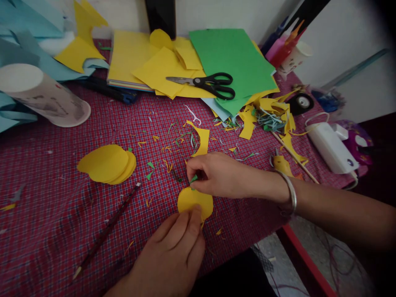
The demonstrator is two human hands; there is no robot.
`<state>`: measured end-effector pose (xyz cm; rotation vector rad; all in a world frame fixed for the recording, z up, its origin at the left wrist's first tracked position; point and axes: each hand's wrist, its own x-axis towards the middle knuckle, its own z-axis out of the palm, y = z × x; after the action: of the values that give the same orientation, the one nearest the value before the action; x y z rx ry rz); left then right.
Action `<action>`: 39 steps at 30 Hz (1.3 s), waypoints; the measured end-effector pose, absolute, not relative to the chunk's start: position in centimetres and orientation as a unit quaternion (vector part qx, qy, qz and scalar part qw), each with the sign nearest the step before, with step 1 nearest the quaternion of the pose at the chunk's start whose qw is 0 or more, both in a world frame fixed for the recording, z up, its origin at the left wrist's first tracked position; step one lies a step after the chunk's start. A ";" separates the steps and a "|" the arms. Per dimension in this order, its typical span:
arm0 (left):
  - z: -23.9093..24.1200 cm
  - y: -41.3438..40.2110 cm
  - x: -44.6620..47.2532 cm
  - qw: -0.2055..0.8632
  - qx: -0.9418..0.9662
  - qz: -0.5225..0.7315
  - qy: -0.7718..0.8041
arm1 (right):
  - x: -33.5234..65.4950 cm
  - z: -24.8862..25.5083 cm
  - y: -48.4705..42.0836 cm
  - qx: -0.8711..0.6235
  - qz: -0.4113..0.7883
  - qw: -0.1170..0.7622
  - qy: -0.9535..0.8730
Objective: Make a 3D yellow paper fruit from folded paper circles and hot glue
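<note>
My left hand [173, 247] lies nearest me, fingers together, their tips pressing the near edge of a yellow paper cutout [194, 201] flat on the red checked tablecloth [55, 214]. Just beyond, my right hand [216, 173] pinches a small green paper strip [193, 179] at the cutout's top edge. A pencil [108, 229] lies to the left, and past it a stack of yellow discs [107, 163]. Farther back, black-handled scissors [207, 83] rest on yellow sheets [148, 62] beside green paper [235, 57].
</note>
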<state>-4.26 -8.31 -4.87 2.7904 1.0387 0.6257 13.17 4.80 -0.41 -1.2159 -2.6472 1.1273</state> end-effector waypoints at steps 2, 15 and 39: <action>-4.9 -8.4 -4.3 0.052 0.917 0.202 0.341 | 13.2 -0.4 4.7 -0.385 0.363 0.014 -0.848; -4.8 -8.2 -4.1 0.052 0.912 0.217 0.345 | 13.5 -0.8 5.0 -0.388 0.438 0.058 -0.809; -4.6 -8.1 -4.3 0.042 0.918 0.207 0.335 | 15.4 -1.9 3.5 -0.401 0.393 0.212 -0.800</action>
<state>-4.33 -8.13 -4.62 2.8091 1.0250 0.6344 15.36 3.51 -1.91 -1.1150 -2.2217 1.0915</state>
